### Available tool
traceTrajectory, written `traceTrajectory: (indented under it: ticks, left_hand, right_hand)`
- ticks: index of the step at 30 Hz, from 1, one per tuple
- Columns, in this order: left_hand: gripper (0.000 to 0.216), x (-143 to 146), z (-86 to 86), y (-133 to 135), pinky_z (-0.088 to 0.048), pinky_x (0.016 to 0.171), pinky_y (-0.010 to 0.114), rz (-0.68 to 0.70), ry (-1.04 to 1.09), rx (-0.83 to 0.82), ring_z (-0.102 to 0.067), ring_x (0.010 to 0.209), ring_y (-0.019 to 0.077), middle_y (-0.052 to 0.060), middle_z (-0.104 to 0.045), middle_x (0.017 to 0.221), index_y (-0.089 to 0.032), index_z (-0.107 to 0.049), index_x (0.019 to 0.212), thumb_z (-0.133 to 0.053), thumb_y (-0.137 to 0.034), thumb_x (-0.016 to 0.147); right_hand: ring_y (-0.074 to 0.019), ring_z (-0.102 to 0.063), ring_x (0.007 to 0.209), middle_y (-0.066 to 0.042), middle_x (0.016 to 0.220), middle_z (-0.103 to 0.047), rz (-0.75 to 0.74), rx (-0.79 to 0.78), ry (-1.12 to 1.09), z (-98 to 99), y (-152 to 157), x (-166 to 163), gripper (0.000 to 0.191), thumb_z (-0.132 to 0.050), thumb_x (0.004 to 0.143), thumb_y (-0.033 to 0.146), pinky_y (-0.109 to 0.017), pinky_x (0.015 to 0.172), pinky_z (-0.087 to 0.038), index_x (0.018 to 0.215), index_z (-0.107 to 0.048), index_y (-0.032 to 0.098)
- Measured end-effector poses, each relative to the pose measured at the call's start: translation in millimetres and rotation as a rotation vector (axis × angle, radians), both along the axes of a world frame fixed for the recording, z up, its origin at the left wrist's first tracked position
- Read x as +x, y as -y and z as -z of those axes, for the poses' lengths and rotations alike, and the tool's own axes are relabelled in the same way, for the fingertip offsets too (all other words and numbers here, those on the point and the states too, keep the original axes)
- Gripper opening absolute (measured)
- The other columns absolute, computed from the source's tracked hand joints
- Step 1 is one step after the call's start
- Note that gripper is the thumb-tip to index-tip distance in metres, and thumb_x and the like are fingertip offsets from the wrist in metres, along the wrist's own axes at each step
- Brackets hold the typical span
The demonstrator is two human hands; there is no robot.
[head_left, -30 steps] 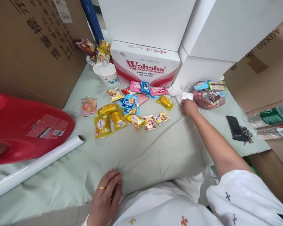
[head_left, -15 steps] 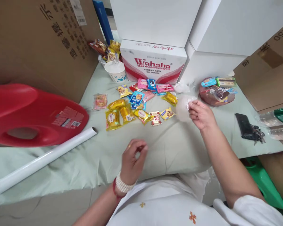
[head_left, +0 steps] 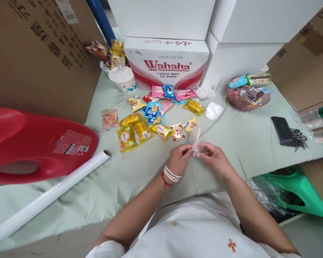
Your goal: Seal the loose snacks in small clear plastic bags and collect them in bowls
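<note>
Between both hands is a clear plastic bag, thin and crumpled, held over the table. My left hand pinches its left side, a beaded bracelet and red cord on the wrist. Closed on the bag's right side are the fingers of my right hand. Just beyond lie a red-and-white snack packet and a small yellow snack packet. Several yellow-wrapped cakes are to the left, with blue packets and pink packets behind. A crumpled wad of clear plastic rests to the right.
At the back stand a Wahaba-style water carton and white boxes. A paper cup is back left; a bowl of snacks and keys are right. A red jug and white roll lie left.
My right hand has come down and left with the plastic bag. My left hand has moved up and right and now pinches it too. The view has shifted slightly.
</note>
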State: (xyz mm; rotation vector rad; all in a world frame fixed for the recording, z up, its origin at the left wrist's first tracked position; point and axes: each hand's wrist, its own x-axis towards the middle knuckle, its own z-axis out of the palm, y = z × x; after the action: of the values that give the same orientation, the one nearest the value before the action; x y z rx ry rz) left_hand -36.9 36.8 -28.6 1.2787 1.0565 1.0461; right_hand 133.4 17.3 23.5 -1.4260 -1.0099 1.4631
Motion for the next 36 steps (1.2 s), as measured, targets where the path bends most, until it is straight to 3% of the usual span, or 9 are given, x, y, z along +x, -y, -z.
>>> traceTrajectory:
  ticks: [5,8,12,15,17,24,28,33,36]
  left_hand:
    - [0.046,-18,-0.2,-16,-0.042,0.058,0.024,-0.016,0.187,-0.156,-0.05,0.058,0.0109,-0.002,-0.061,0.061,-0.016,-0.072,0.077,-0.078,-0.062,0.076]
    - [0.049,-22,-0.7,-21,-0.042,0.057,0.025,-0.083,0.268,-0.194,-0.05,0.057,0.0108,-0.002,-0.062,0.062,-0.017,-0.071,0.075,-0.084,-0.064,0.067]
    - [0.049,-17,-7.4,-12,-0.044,0.059,0.026,0.035,0.251,-0.21,-0.053,0.059,0.0118,0.0,-0.064,0.064,-0.016,-0.071,0.074,-0.083,-0.063,0.07]
    - [0.05,-17,-12.4,-8,-0.044,0.061,0.026,0.142,0.203,-0.168,-0.054,0.06,0.0123,0.001,-0.064,0.063,-0.016,-0.069,0.072,-0.074,-0.064,0.081]
    - [0.051,-19,-12.7,-10,-0.043,0.061,0.026,0.129,0.193,-0.131,-0.051,0.059,0.0119,0.0,-0.059,0.062,-0.017,-0.065,0.07,-0.069,-0.065,0.085]
    - [0.051,-32,-8.7,-22,-0.036,0.057,0.024,-0.046,0.304,-0.128,-0.038,0.059,0.0103,-0.004,-0.045,0.064,-0.02,-0.052,0.07,-0.066,-0.065,0.088]
    - [0.052,-46,-12.6,-33,-0.033,0.054,0.022,-0.086,0.411,-0.216,-0.036,0.056,0.0082,-0.005,-0.043,0.064,-0.019,-0.053,0.072,-0.077,-0.064,0.077]
    - [0.046,-57,-18.9,-48,-0.043,0.065,0.022,-0.381,0.253,-0.032,-0.051,0.07,0.0101,-0.002,-0.058,0.08,-0.02,-0.061,0.089,-0.085,-0.054,0.071]
    - [0.036,-48,-32.0,-31,-0.044,0.069,0.022,-0.632,0.039,0.12,-0.054,0.075,0.0108,-0.002,-0.058,0.085,-0.02,-0.06,0.096,-0.078,-0.048,0.083]
  right_hand:
    - [-0.0092,-0.034,0.054,0.004,0.062,-0.049,0.142,-0.076,0.081,1.1,17,37,0.033,-0.089,0.07,0.048,-0.023,0.05,-0.025,0.089,-0.075,0.023]
    - [-0.0076,-0.03,0.052,0.005,0.063,-0.047,0.134,-0.121,0.017,-4.8,22,48,0.033,-0.087,0.073,0.05,-0.023,0.048,-0.023,0.088,-0.074,0.023]
    - [-0.0088,-0.038,0.057,-0.001,0.088,-0.063,0.013,-0.105,-0.068,-9.4,20,17,0.039,-0.08,0.081,0.056,-0.023,0.049,-0.029,0.105,-0.073,0.026]
    - [-0.0095,-0.037,0.056,0.002,0.073,-0.055,-0.021,-0.084,-0.091,-10.1,9,-8,0.036,-0.082,0.079,0.055,-0.022,0.049,-0.03,0.096,-0.072,0.024]
    - [-0.0084,-0.032,0.053,0.004,0.065,-0.049,0.014,-0.082,-0.101,-12.9,1,-10,0.036,-0.085,0.075,0.053,-0.022,0.048,-0.027,0.085,-0.07,0.022]
    - [-0.0078,-0.027,0.053,0.001,0.069,-0.049,0.104,-0.133,-0.068,-40.0,11,66,0.03,-0.088,0.071,0.044,-0.022,0.045,-0.02,0.082,-0.07,0.023]
    - [-0.0132,-0.038,0.057,-0.002,0.073,-0.052,0.152,-0.054,0.053,-50.9,31,104,0.027,-0.085,0.074,0.049,-0.025,0.045,-0.027,0.078,-0.07,0.027]
    - [-0.0174,-0.054,0.069,-0.005,0.089,-0.064,0.075,0.009,0.187,-34.2,48,104,0.025,-0.084,0.077,0.05,-0.029,0.057,-0.044,0.083,-0.074,0.028]
    - [-0.0186,-0.061,0.079,-0.005,0.094,-0.069,-0.057,0.054,0.224,-18.4,51,84,0.02,-0.078,0.085,0.046,-0.029,0.07,-0.05,0.088,-0.075,0.026]
